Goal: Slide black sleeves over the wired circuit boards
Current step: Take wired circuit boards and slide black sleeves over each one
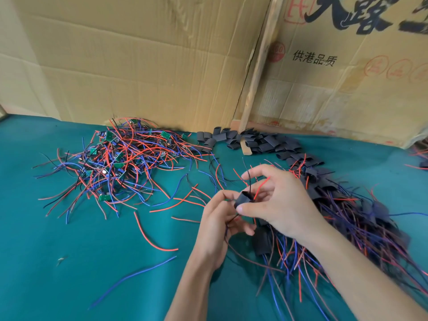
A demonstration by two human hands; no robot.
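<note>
Hands meet mid-frame above the green surface (pixel 69 262). Right hand (pixel 275 205) pinches a black sleeve (pixel 243 200), wires poking out its top. Left hand (pixel 220 225) grips the wires below it. Bare wired circuit boards (pixel 120 163) piled far left, loose sleeves (pixel 261 142) by the cardboard wall (pixel 139 61), sleeved boards (pixel 347 216) heaped right.

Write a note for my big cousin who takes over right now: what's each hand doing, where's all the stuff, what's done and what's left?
Right hand pinches a black sleeve with wires poking out its top. Left hand grips the wires below it.
Bare boards: tangled pile, far left on the green cloth.
Empty sleeves: heap by the cardboard wall.
Done: sleeved ones piled at right.
Left: finish this one, then the bare pile.
</note>
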